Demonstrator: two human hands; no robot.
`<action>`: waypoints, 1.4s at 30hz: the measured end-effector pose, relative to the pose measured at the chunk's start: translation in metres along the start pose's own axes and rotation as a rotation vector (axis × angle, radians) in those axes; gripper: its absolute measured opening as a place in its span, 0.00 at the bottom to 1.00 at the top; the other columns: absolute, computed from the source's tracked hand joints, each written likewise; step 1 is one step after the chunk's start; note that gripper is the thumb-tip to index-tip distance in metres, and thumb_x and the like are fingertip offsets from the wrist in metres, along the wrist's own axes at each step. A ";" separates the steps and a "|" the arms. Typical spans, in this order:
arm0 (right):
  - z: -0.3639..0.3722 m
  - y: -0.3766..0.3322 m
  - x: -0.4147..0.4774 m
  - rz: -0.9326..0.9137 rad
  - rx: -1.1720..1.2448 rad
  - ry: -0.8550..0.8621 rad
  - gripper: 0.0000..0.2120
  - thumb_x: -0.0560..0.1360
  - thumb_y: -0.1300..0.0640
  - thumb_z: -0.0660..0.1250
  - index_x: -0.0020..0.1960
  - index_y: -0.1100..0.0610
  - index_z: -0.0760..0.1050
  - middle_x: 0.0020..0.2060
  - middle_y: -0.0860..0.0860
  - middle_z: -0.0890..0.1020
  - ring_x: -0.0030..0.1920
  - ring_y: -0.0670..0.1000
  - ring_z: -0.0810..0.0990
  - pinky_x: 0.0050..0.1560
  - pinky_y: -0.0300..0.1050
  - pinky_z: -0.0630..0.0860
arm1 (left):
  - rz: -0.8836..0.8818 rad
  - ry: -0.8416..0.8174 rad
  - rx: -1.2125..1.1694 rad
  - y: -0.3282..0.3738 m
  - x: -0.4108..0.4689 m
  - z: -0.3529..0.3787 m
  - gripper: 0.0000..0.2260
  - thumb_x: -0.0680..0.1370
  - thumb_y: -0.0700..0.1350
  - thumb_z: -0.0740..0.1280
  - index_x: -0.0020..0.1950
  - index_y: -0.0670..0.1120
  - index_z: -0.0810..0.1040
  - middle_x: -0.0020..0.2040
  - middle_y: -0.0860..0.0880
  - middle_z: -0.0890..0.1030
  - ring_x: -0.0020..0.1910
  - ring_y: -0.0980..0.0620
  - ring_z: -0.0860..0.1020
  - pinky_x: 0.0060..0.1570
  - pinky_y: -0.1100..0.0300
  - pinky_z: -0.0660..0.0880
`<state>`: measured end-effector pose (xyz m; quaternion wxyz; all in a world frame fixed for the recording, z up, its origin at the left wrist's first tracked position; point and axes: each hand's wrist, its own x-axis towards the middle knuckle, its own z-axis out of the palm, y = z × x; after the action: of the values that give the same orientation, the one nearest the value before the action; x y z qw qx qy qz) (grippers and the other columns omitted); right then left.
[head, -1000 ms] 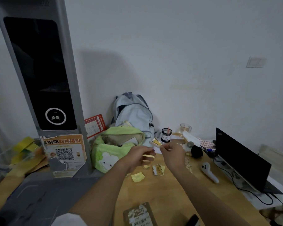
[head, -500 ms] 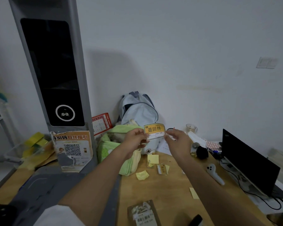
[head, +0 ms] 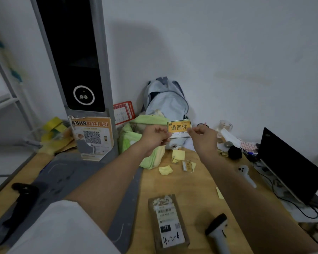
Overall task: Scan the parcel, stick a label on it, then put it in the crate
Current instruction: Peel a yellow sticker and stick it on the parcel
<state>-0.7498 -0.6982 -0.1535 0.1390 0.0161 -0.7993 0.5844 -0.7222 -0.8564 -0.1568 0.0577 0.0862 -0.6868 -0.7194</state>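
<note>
Head view: yellow label [head: 179, 128] pinched by left hand [head: 155, 137] and right hand [head: 203, 138] fingers (closed on opposite edges), above the parcel [head: 168, 222].

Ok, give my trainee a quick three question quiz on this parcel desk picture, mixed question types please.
1. True or false: the yellow label is already stuck on the parcel.
2. What holds the label? A) left hand only B) both hands C) right hand only
3. Fill in: the handheld scanner lies to the ___ of the parcel.

Key: 1 false; 2 B; 3 right.
</note>
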 end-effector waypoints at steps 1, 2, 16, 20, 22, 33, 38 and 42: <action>0.002 0.004 -0.002 0.000 -0.011 -0.013 0.09 0.74 0.55 0.71 0.46 0.62 0.84 0.34 0.50 0.81 0.34 0.45 0.76 0.40 0.42 0.70 | -0.024 0.010 0.001 -0.004 -0.003 0.000 0.04 0.75 0.33 0.70 0.45 0.39 0.77 0.38 0.45 0.80 0.31 0.53 0.77 0.26 0.68 0.75; 0.003 0.009 -0.004 0.004 -0.032 -0.026 0.09 0.74 0.55 0.71 0.44 0.61 0.84 0.31 0.49 0.80 0.31 0.44 0.74 0.38 0.42 0.70 | -0.054 0.024 0.004 -0.009 -0.005 0.000 0.05 0.75 0.34 0.70 0.42 0.42 0.76 0.37 0.46 0.79 0.31 0.54 0.77 0.26 0.68 0.75; 0.029 0.134 -0.061 0.225 -0.324 -0.308 0.14 0.72 0.51 0.73 0.33 0.59 0.80 0.27 0.50 0.79 0.31 0.48 0.76 0.33 0.41 0.69 | -0.375 0.059 0.292 -0.141 -0.040 -0.006 0.08 0.77 0.42 0.69 0.38 0.44 0.75 0.35 0.48 0.77 0.30 0.54 0.74 0.27 0.66 0.69; 0.037 0.161 -0.075 0.273 -0.365 -0.388 0.13 0.73 0.52 0.72 0.34 0.58 0.81 0.29 0.51 0.80 0.32 0.48 0.76 0.32 0.40 0.67 | -0.414 0.066 0.372 -0.169 -0.040 -0.011 0.09 0.76 0.41 0.70 0.35 0.45 0.76 0.34 0.47 0.78 0.34 0.51 0.76 0.38 0.59 0.74; 0.040 0.171 -0.078 0.290 -0.394 -0.415 0.10 0.73 0.52 0.72 0.38 0.58 0.83 0.32 0.51 0.82 0.32 0.46 0.76 0.33 0.39 0.69 | -0.446 0.074 0.417 -0.183 -0.041 -0.012 0.10 0.76 0.42 0.70 0.35 0.46 0.76 0.35 0.47 0.79 0.35 0.51 0.77 0.39 0.58 0.74; 0.055 0.206 -0.081 0.349 -0.527 -0.482 0.10 0.73 0.52 0.70 0.49 0.56 0.84 0.45 0.52 0.86 0.44 0.49 0.81 0.46 0.46 0.78 | -0.587 0.098 0.458 -0.222 -0.042 -0.008 0.05 0.77 0.41 0.68 0.43 0.43 0.80 0.45 0.42 0.82 0.48 0.44 0.82 0.53 0.50 0.80; 0.059 0.209 -0.083 0.338 -0.593 -0.497 0.11 0.73 0.52 0.71 0.50 0.58 0.84 0.50 0.52 0.85 0.42 0.48 0.77 0.42 0.41 0.71 | -0.582 0.133 0.614 -0.226 -0.039 -0.003 0.08 0.75 0.46 0.69 0.45 0.41 0.84 0.45 0.43 0.84 0.47 0.45 0.82 0.48 0.55 0.80; 0.062 0.211 -0.084 0.333 -0.625 -0.488 0.06 0.71 0.50 0.72 0.39 0.52 0.80 0.46 0.50 0.83 0.42 0.49 0.79 0.41 0.44 0.75 | -0.533 0.125 0.776 -0.226 -0.039 0.000 0.10 0.74 0.49 0.69 0.42 0.42 0.82 0.43 0.44 0.84 0.43 0.46 0.82 0.43 0.54 0.80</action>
<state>-0.7214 -0.7014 -0.3875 -0.1522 -0.0185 -0.9391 0.3075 -0.6762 -0.8371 -0.3805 -0.1240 0.3177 -0.8539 -0.3930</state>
